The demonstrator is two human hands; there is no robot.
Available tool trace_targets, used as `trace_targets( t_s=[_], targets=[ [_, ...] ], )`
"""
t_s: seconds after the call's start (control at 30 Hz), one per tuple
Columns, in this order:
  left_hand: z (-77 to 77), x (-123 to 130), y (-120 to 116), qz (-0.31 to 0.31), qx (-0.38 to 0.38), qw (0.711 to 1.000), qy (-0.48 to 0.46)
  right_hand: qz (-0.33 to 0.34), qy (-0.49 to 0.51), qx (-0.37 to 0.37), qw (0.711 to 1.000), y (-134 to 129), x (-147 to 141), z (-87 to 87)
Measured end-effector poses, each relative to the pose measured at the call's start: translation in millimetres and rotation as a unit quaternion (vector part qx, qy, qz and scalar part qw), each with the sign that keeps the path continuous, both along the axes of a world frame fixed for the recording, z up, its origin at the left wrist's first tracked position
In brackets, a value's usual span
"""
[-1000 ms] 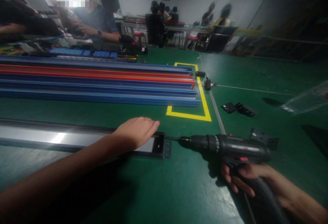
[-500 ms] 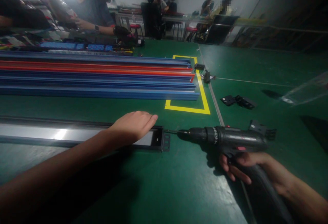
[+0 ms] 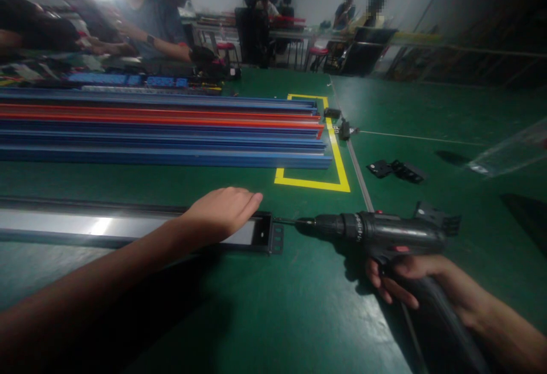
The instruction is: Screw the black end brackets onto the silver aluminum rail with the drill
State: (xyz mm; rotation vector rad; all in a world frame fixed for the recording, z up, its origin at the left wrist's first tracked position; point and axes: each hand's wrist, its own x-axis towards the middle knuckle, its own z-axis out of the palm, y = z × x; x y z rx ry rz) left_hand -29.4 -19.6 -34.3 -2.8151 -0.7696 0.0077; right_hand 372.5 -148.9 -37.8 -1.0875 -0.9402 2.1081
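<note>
My right hand (image 3: 404,277) is wrapped round the handle of a black cordless drill (image 3: 384,230), which lies level and points left. Its long bit (image 3: 288,222) reaches the black end cap (image 3: 276,234) of a long black channel with a bright silver inside (image 3: 100,226). The bit's tip meets the cap near its upper corner; a screw there is too small to make out. My left hand (image 3: 222,211) lies across the channel just left of the cap, gripping it from above, with most fingertips hidden behind the far side. Beside the cap, a slotted tab sticks out to the right.
Several blue rails (image 3: 171,157) and red rails (image 3: 171,113) lie side by side beyond the channel, ending inside a yellow tape outline (image 3: 314,184). Black brackets (image 3: 397,170) and a clear plastic piece (image 3: 508,149) are at right. A person's arm (image 3: 168,49) shows at the far left.
Both my hands, the drill and the channel hold almost the same place. Across the table, the people at the upper left have shifted their hands and arms slightly.
</note>
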Motion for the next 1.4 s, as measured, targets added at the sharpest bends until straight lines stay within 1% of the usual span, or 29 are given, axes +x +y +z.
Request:
trace_targets(
  t_s=[0.07, 0.13, 0.3, 0.43, 0.53, 0.7, 0.77, 0.87, 0.97, 1.03, 1.17, 1.27, 1.4],
  targets=[
    [-0.7, 0, 0, 0.0, -0.003, 1.0, -0.008, 0.004, -0.002, 0.006, 1.0, 0, 0, -0.4],
    [-0.5, 1, 0, 0.014, -0.018, 1.0, -0.012, -0.004, 0.009, 0.004, 1.0, 0, -1, -1.8],
    [6.2, 5, -3, 0.052, -0.068, 0.996, -0.008, -0.026, 0.032, -0.018, 0.999, -1, -2, -3.5],
    [11.0, 7, -4, 0.059, -0.081, 0.995, 0.001, -0.026, 0.022, -0.021, 0.999, -1, -2, -1.4],
    [11.8, 8, -4, 0.066, -0.087, 0.994, 0.001, -0.023, 0.024, -0.021, 0.999, -1, -2, -1.8],
    [12.4, 8, -3, 0.088, -0.09, 0.992, 0.027, -0.022, 0.046, -0.015, 0.999, -2, -2, -4.6],
    [12.4, 8, -3, 0.084, -0.084, 0.992, 0.039, -0.02, 0.048, -0.015, 0.999, -2, -2, -3.9],
    [11.8, 7, -3, 0.057, -0.063, 0.995, 0.055, -0.011, 0.021, -0.007, 1.0, -1, -2, -1.1],
    [11.5, 6, -3, 0.06, -0.062, 0.995, 0.058, -0.006, 0.004, -0.002, 1.0, 0, -2, 0.5],
    [11.8, 7, -3, 0.064, -0.065, 0.995, 0.051, -0.011, 0.017, -0.008, 1.0, 0, -2, 0.2],
    [13.9, 8, -4, 0.052, -0.063, 0.996, 0.048, -0.022, 0.046, -0.018, 0.999, -1, -3, -1.4],
    [15.2, 9, -3, 0.061, -0.078, 0.994, 0.047, -0.029, 0.057, -0.02, 0.998, -1, -4, -2.1],
    [12.4, 7, -2, 0.053, -0.072, 0.995, 0.054, -0.031, 0.067, -0.02, 0.997, -1, -4, -3.1]
  ],
)
